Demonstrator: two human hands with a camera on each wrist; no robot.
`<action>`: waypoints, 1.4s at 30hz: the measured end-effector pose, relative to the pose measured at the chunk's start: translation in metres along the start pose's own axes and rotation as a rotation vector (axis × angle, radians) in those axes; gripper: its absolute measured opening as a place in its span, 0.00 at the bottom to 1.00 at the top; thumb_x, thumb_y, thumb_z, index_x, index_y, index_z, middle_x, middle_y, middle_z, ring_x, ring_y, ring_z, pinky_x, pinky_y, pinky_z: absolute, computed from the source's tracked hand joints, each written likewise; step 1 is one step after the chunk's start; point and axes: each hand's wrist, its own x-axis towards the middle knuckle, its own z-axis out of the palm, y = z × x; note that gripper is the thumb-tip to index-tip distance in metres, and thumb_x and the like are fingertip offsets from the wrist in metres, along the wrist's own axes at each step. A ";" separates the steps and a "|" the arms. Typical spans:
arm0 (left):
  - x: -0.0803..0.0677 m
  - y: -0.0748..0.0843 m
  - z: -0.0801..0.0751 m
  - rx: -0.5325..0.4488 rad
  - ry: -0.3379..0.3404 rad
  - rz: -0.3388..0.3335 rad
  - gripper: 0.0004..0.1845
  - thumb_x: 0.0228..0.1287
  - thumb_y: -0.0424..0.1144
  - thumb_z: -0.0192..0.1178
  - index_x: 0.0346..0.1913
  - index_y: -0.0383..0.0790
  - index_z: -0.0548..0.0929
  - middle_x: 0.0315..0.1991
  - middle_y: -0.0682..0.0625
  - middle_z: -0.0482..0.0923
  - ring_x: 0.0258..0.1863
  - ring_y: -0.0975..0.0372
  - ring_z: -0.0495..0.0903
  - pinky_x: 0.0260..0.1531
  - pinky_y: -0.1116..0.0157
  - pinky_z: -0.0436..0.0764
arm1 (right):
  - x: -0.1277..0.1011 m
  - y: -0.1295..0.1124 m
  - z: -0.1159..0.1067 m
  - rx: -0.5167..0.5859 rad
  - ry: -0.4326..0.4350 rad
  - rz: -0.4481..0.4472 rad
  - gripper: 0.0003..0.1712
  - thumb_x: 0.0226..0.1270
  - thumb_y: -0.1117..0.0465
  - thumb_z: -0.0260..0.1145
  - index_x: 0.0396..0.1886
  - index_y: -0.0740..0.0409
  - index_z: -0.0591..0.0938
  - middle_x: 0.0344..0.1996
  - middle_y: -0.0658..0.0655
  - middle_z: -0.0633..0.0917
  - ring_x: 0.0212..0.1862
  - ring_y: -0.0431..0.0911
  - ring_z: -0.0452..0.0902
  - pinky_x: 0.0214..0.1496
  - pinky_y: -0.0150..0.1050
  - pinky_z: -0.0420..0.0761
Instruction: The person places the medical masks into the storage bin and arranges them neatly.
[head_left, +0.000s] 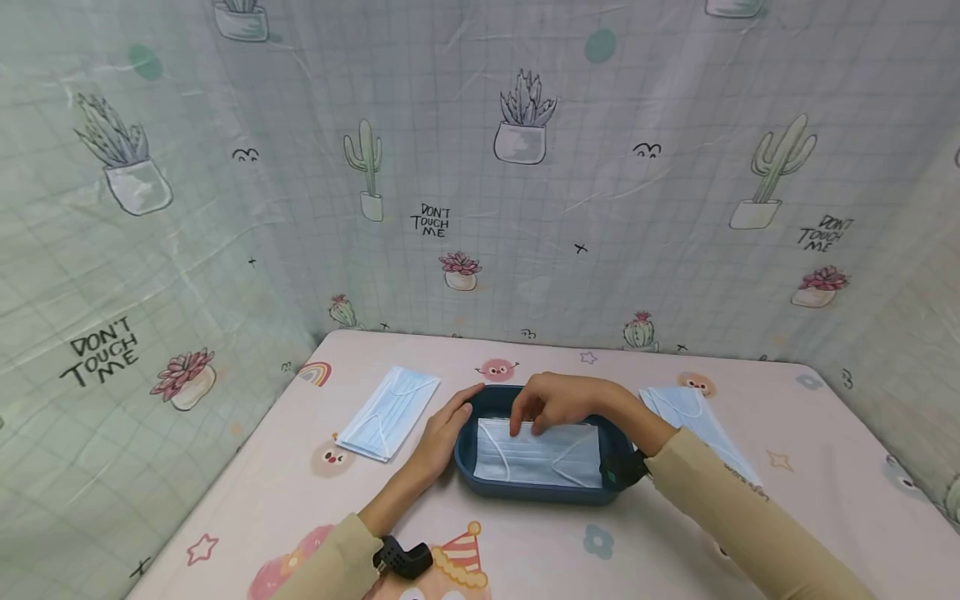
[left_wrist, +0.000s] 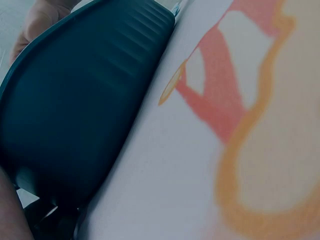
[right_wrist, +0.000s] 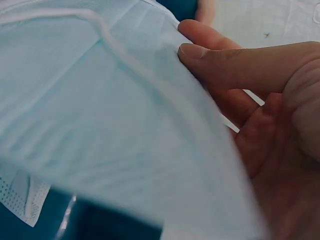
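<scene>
Mask in the tray, both my hands at it.

I see a light-blue face mask [head_left: 538, 454] lying flat inside the dark blue tray [head_left: 468, 454] at the middle of the bench [head_left: 525, 550]. My right hand [head_left: 558, 402] reaches over the tray from the right, and its fingers are curled down, pinching the mask's far edge; the right wrist view shows thumb and fingers closed on the fabric. My left hand [head_left: 442, 433] lies with straight fingers against the tray's left wall. Another mask [head_left: 388, 412] lies on the bench just left of that hand, and more masks [head_left: 697, 421] lie right of the tray.
</scene>
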 end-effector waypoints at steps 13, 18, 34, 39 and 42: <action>-0.003 0.004 0.000 -0.012 0.006 0.003 0.22 0.83 0.43 0.45 0.73 0.53 0.75 0.74 0.54 0.73 0.79 0.55 0.63 0.81 0.46 0.57 | 0.016 0.014 0.002 -0.103 0.011 0.118 0.18 0.61 0.77 0.67 0.44 0.54 0.90 0.43 0.51 0.89 0.41 0.41 0.80 0.53 0.37 0.86; -0.002 0.005 0.000 -0.020 0.016 0.000 0.21 0.83 0.44 0.45 0.72 0.54 0.76 0.74 0.54 0.73 0.79 0.56 0.63 0.81 0.46 0.56 | 0.022 0.019 0.002 -0.151 0.028 0.150 0.18 0.60 0.77 0.69 0.42 0.52 0.91 0.40 0.51 0.88 0.40 0.41 0.79 0.50 0.37 0.86; 0.000 0.007 0.004 -0.038 0.022 -0.046 0.22 0.83 0.38 0.44 0.74 0.45 0.74 0.75 0.47 0.71 0.80 0.50 0.61 0.82 0.44 0.54 | 0.025 0.028 0.008 -0.180 0.054 0.172 0.17 0.58 0.78 0.69 0.39 0.53 0.91 0.37 0.51 0.88 0.38 0.41 0.78 0.44 0.35 0.83; 0.000 0.007 0.004 -0.032 0.024 -0.045 0.23 0.83 0.38 0.43 0.73 0.44 0.74 0.75 0.47 0.71 0.80 0.50 0.61 0.82 0.44 0.54 | 0.025 0.027 0.009 -0.192 0.059 0.162 0.14 0.63 0.74 0.68 0.42 0.53 0.90 0.40 0.51 0.89 0.40 0.40 0.80 0.50 0.37 0.85; -0.001 0.007 0.003 -0.029 0.021 -0.030 0.22 0.83 0.41 0.44 0.73 0.49 0.75 0.75 0.50 0.72 0.80 0.53 0.62 0.82 0.45 0.55 | 0.024 0.024 0.010 -0.205 0.065 0.144 0.11 0.67 0.71 0.67 0.43 0.54 0.90 0.41 0.52 0.90 0.41 0.39 0.81 0.53 0.39 0.86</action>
